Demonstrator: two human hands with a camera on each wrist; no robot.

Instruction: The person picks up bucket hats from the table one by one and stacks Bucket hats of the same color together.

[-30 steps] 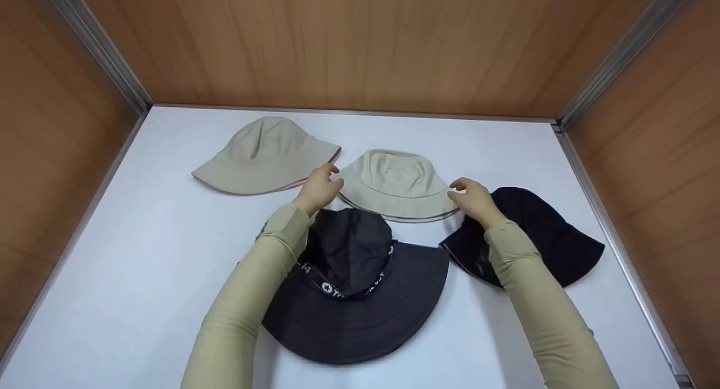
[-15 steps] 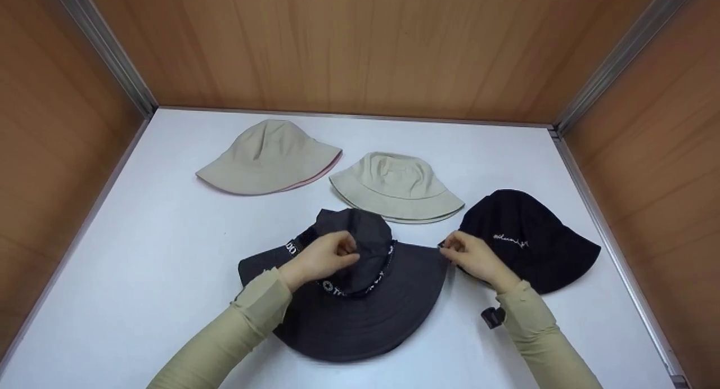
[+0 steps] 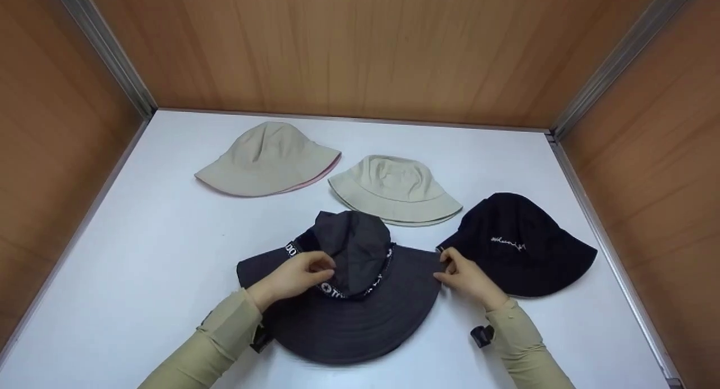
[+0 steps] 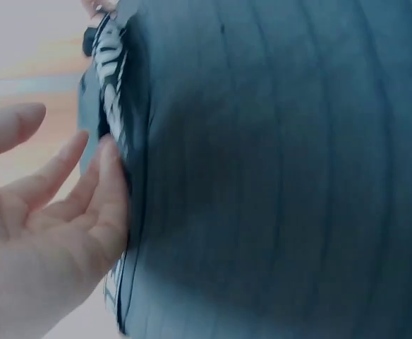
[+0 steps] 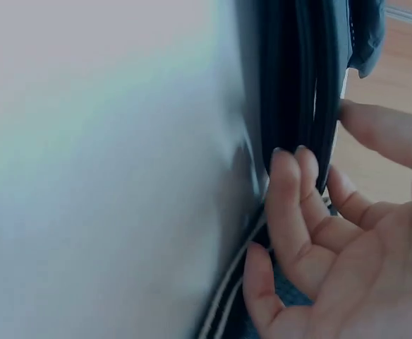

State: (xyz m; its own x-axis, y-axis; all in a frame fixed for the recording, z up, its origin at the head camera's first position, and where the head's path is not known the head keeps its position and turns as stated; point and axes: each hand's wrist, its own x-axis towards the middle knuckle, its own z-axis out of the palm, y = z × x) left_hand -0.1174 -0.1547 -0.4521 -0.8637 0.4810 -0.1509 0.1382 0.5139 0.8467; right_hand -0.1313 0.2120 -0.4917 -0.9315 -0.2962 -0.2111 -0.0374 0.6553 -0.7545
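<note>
A dark grey wide-brimmed sun hat (image 3: 360, 333) lies in front of me in the head view, with a white-lettered band (image 4: 108, 63) around its crown. My left hand (image 3: 295, 276) is over the hat's left side. In the left wrist view its fingertips touch the hat near the band, with the thumb apart. At the brim's right edge is my right hand (image 3: 467, 279). The right wrist view shows its thumb against one face of the brim (image 5: 298, 85) and curved fingers at the other. Right of it lies a black bucket hat (image 3: 529, 265) with white script.
Behind the sun hat is a pale green bucket hat (image 3: 396, 186). A beige bucket hat (image 3: 267, 164) with a pink-lined brim lies at the back left. The white table (image 3: 129, 254) is enclosed by wooden panels (image 3: 360, 51) at the back and both sides.
Both hands have left the pale green bucket hat and come back toward me, the left to the sun hat's left side, the right to its brim edge. The black hat's script is now uncovered.
</note>
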